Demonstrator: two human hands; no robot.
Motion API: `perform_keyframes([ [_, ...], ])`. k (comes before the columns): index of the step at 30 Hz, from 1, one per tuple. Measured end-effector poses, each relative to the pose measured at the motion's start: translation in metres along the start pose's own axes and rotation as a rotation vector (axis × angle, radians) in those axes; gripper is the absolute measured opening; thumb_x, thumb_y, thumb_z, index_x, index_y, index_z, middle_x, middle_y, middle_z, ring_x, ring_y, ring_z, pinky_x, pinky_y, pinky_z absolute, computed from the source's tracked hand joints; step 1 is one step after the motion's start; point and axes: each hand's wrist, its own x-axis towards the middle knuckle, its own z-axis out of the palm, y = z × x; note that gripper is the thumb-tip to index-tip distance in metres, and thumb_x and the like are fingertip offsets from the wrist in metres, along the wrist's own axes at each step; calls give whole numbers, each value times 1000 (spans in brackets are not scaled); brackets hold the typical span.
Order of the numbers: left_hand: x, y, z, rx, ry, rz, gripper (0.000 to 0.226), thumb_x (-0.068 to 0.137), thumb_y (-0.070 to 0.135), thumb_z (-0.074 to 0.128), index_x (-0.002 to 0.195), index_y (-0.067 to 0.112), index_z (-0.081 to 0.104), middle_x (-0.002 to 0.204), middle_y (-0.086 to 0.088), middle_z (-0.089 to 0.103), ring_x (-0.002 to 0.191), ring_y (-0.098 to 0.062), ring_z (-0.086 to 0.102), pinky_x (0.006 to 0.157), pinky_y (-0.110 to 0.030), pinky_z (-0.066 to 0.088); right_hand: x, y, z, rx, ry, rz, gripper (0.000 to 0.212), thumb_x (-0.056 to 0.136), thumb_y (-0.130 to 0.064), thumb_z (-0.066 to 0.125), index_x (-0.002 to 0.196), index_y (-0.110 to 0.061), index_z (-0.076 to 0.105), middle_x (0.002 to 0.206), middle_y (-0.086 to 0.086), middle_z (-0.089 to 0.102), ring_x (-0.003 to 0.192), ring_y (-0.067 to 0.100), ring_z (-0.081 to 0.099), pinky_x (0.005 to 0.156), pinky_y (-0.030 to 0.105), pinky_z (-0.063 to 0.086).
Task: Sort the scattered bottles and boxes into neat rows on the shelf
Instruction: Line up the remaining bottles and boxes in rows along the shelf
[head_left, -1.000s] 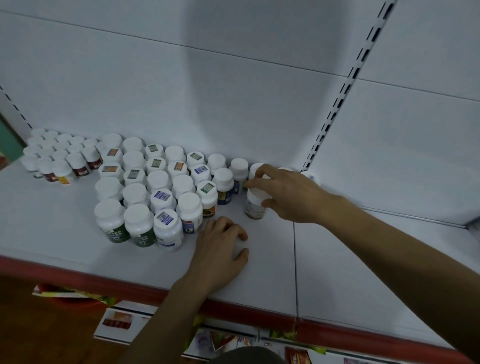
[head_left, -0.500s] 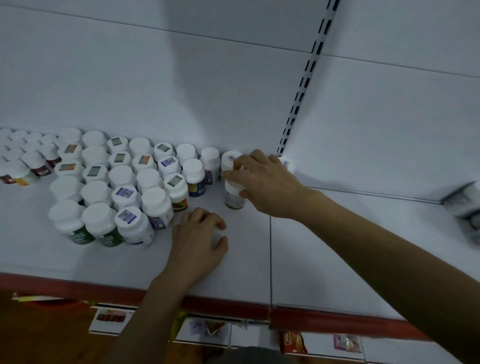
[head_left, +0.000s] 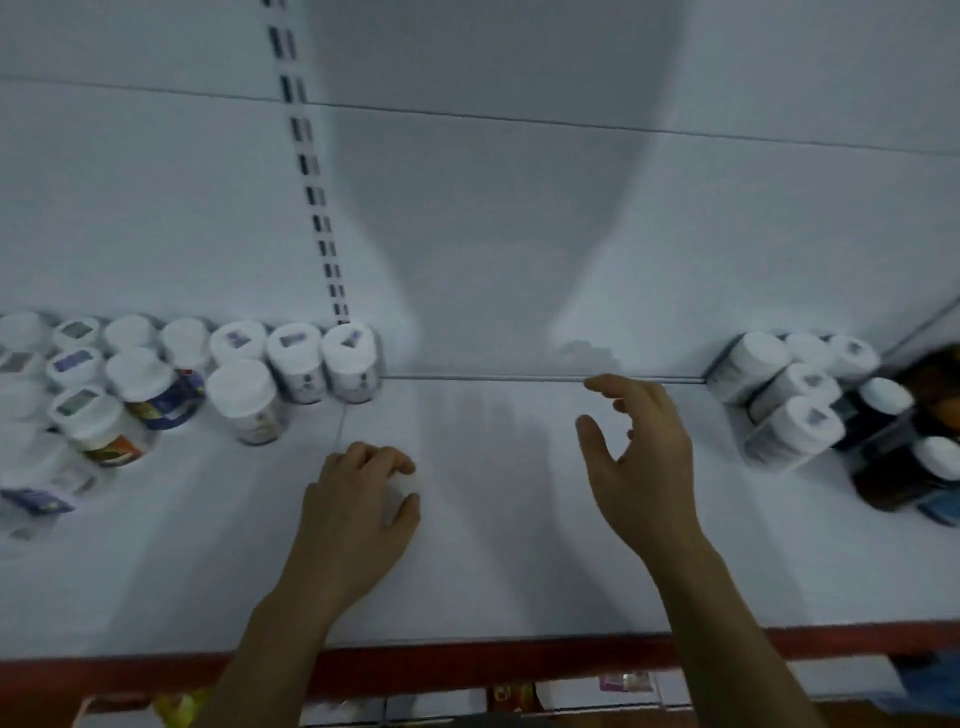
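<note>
On the shelf (head_left: 493, 571): an empty reach for the loose bottles (head_left: 789, 400)

Nearest, the left hand (head_left: 358, 514) rests on the shelf, fingers loosely curled, holding nothing. Beyond it the right hand (head_left: 641, 467) hovers, fingers spread and empty. Farther right, the loose bottles stand by the back wall (head_left: 493, 234), caps up, long axis vertical. Each is best gripped round the body, kept upright, and set beside the left rows (head_left: 296, 358).

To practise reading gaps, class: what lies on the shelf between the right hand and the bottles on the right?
Nothing: in the head view, only bare shelf separates the right hand from those bottles.
</note>
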Motion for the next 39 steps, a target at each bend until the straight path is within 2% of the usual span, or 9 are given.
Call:
perform_keyframes([
  [5,21,99,68,-41,-47,82,37,95,34,66,130,34,54,127,13,46,122,-15,43,99,-39,33,25,104,-110,-263,328,163,34,87,-14,75,120,-11,65,117,13,60,111,34,53,95,34,39],
  [8,45,163,98,-78,-141,211,49,98,36,61,143,36,42,135,10,43,125,-15,41,105,-40,32,40,135,-137,-356,134,246,47,84,-30,80,125,-12,64,127,17,56,115,37,51,96,44,45],
  [11,79,230,116,-65,-164,356,63,96,34,62,152,36,34,139,1,43,129,-23,43,106,-46,39,39,144,-139,-275,-80,260,42,84,-35,81,117,-17,62,130,8,49,109,24,52,90,30,43],
  [15,129,305,138,-26,-186,455,77,97,33,61,160,40,16,133,-10,48,122,-31,50,98,-48,47,24,153,-144,-173,-1,211,40,85,-31,79,117,-21,57,127,-4,43,99,8,45,81,22,41],
  [20,164,334,161,139,-252,367,53,97,47,55,146,41,37,136,-16,56,127,-36,53,97,-44,47,12,161,-168,99,241,252,44,88,-30,70,129,-24,56,126,-4,51,109,8,53,89,37,54],
  [24,157,317,154,57,-211,352,43,101,36,55,141,28,40,131,-15,59,118,-36,57,93,-43,49,12,161,-186,368,230,350,40,98,-24,57,138,-32,56,131,-10,62,119,9,59,98,42,55],
  [29,123,259,113,-532,-120,162,16,107,23,51,120,32,52,103,3,65,84,-14,61,72,-16,46,24,146,-178,668,146,318,29,109,-19,45,133,-27,59,112,-15,69,98,8,67,70,25,58],
  [35,50,174,55,-1672,17,-230,22,108,25,42,109,18,63,95,-12,68,81,-31,70,71,-45,62,33,107,-120,847,-203,278,24,103,-37,48,121,-31,63,97,2,66,73,14,52,58,26,45],
  [39,13,115,30,-1762,333,-368,33,107,25,35,135,20,53,105,-20,68,90,-41,71,74,-53,61,35,74,-66,974,-468,246,8,95,-21,50,99,-26,54,113,5,66,89,17,58,67,32,46],
])
